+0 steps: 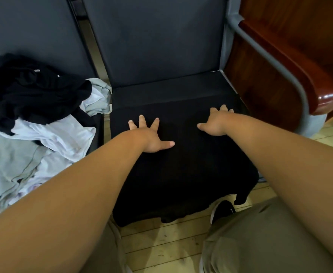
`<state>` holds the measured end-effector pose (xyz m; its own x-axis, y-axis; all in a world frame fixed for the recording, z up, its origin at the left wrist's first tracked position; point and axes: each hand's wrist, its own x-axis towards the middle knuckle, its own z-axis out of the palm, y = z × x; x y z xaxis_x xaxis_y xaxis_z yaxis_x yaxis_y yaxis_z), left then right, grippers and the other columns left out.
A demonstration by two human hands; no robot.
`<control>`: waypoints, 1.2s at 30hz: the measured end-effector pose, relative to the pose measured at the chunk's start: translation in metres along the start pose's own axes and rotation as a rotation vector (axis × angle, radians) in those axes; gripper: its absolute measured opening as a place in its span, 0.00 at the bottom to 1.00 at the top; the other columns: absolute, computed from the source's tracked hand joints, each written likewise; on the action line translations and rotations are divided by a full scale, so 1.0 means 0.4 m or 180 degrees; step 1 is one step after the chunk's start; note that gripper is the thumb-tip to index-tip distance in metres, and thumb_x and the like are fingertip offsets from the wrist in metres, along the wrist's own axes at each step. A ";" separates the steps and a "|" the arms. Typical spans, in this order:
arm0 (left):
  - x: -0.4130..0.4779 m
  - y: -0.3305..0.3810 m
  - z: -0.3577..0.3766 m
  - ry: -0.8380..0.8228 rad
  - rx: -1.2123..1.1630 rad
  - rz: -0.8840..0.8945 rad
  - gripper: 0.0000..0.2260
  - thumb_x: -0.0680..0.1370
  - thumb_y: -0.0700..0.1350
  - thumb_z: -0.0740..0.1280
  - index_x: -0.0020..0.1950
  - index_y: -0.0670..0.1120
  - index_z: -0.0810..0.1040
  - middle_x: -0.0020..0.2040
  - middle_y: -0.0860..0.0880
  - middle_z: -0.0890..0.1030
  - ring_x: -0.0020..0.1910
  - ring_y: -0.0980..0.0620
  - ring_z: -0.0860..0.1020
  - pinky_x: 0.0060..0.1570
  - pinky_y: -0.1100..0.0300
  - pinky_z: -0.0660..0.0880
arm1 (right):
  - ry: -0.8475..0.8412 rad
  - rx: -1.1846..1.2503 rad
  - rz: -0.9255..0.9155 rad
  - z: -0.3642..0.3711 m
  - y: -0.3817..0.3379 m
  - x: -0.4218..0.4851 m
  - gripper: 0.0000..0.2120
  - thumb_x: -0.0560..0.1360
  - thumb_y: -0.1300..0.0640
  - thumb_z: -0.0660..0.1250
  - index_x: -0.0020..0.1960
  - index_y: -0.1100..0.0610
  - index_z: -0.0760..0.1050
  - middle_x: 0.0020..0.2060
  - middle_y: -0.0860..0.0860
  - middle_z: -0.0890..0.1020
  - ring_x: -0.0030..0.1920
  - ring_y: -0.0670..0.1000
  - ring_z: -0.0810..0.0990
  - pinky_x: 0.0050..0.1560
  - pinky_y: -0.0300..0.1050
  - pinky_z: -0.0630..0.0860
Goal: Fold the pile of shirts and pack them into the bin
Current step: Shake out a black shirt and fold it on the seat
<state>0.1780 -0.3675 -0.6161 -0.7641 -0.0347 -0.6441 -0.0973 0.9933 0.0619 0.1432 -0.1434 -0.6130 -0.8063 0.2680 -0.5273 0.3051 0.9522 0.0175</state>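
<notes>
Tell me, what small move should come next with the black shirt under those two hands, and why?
Likely fold one side of the black shirt toward its middle. The left hand and right hand both press flat on it with fingers spread, it lies spread over the chair seat with its near edge hanging off the front, and no fold shows yet.

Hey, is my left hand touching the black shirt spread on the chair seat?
Touching. The head view shows the left hand lying flat, fingers spread, directly on the black shirt.
</notes>
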 end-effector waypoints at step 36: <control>0.057 0.154 -0.029 0.0984 -0.0209 0.1242 0.30 0.86 0.50 0.64 0.86 0.47 0.57 0.87 0.46 0.45 0.85 0.44 0.50 0.82 0.48 0.56 | 0.0987 0.0959 -0.0697 -0.079 0.066 0.086 0.29 0.82 0.64 0.62 0.81 0.55 0.64 0.78 0.56 0.63 0.74 0.60 0.70 0.70 0.51 0.73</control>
<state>0.1474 -0.3083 -0.6181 -0.9038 0.2971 -0.3080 0.2010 0.9301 0.3074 0.1073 -0.1043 -0.6039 -0.9670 0.1407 -0.2122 0.2075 0.9185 -0.3367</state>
